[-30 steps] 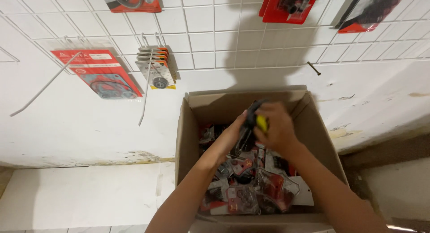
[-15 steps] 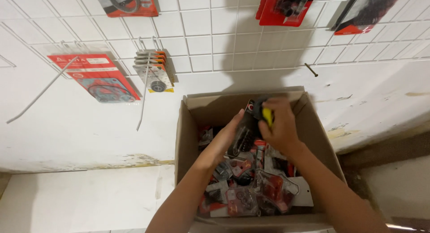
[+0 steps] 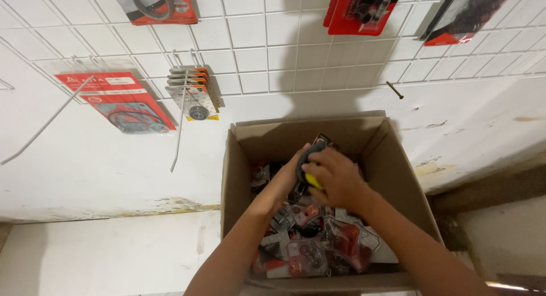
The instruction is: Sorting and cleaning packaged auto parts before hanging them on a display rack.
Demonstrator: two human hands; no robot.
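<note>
— What are the hands doing over that open brown cardboard box (image 3: pixel 392 176)?

— Both are down inside it, near the back wall. The right hand (image 3: pixel 335 179) has its fingers curled closed around a small black and yellow packaged part (image 3: pixel 311 172). The left hand (image 3: pixel 290 173) presses against the same part from the other side, fingers bent onto it, so the two hands grip it together.

— Where is that part exactly?

— Lifted just above the heap of red and clear blister packs (image 3: pixel 318 245) that fills the bottom of the box, between the two palms. Much of it is hidden by the fingers, so its full shape cannot be told.

— How far along does the work look?

— Early to middling, I would judge. The box is well stocked with packs. On the white wire grid panel (image 3: pixel 273 45) above, a few packs already hang: a red card with a black ring (image 3: pixel 162 4), a flat red gasket card (image 3: pixel 122 102), a stack of small orange-edged cards (image 3: pixel 193 94), and two red cards at the upper right (image 3: pixel 364 8). A bare hook (image 3: pixel 395 90) sticks out near the box, and many grid squares hold nothing.
</note>
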